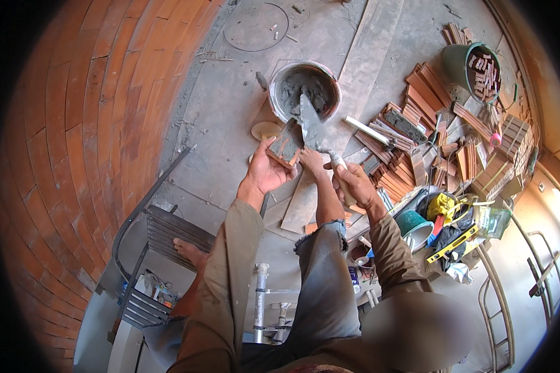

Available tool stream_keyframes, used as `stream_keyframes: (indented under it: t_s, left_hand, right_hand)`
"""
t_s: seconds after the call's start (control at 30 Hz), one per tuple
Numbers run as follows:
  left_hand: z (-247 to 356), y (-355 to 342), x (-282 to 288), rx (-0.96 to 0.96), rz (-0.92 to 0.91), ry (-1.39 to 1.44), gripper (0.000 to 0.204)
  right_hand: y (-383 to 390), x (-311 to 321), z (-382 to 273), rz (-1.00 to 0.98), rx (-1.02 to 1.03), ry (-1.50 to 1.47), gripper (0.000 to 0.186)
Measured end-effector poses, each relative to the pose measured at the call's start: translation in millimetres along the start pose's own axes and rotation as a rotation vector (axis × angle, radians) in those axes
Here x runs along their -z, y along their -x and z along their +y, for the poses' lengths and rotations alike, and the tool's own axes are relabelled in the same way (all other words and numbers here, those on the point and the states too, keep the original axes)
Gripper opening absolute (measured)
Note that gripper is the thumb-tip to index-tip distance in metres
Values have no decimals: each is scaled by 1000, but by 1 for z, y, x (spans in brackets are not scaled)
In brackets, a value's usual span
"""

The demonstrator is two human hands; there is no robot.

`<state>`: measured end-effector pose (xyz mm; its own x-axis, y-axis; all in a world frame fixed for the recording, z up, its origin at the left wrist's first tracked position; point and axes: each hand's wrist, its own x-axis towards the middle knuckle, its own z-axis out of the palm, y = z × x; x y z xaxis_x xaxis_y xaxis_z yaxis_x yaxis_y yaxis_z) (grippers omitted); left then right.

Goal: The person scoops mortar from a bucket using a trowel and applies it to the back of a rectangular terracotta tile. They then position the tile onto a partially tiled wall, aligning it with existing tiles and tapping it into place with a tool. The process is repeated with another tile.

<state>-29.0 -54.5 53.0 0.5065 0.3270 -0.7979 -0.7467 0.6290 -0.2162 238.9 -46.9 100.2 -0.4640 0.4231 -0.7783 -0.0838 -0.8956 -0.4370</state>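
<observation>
In the left hand [264, 172], a terracotta tile [285, 148] is held by its edges between thumb and fingers, mortar-smeared face up; by the closed right hand [356, 184], a trowel [311, 127] is gripped at its handle, blade alongside the tile's right edge. The tile, lying just beyond the left palm, is judged light, stiff and brittle, slick where smeared, best gripped by bare edges. Farther out, a mortar bucket [338, 93] is seen.

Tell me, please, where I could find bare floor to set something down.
Mostly bare floor shows between the brick wall and mortar bucket, and between the long plank and terracotta tile stacks. It is crowded at right, around the green bucket and yellow spirit level.
</observation>
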Motion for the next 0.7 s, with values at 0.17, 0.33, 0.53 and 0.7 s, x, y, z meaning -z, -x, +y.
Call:
stream_keyframes:
  t_s: [0.17, 0.33, 0.53, 0.7]
  left_hand:
    - [6, 5, -18, -52, 18, -60, 51]
    - [9, 11, -6, -98, 132, -88, 53]
    - [12, 9, 6, -167, 264, -149, 55]
    - [12, 13, -2, -141, 338, -244, 58]
  right_hand:
    - [10, 29, 10, -83, -185, 40, 39]
    - [38, 36, 11, -17, -195, 396, 42]
    - [61, -8, 24, 352, 354, 1179, 42]
    - [70, -10, 15, 303, 448, 1404, 48]
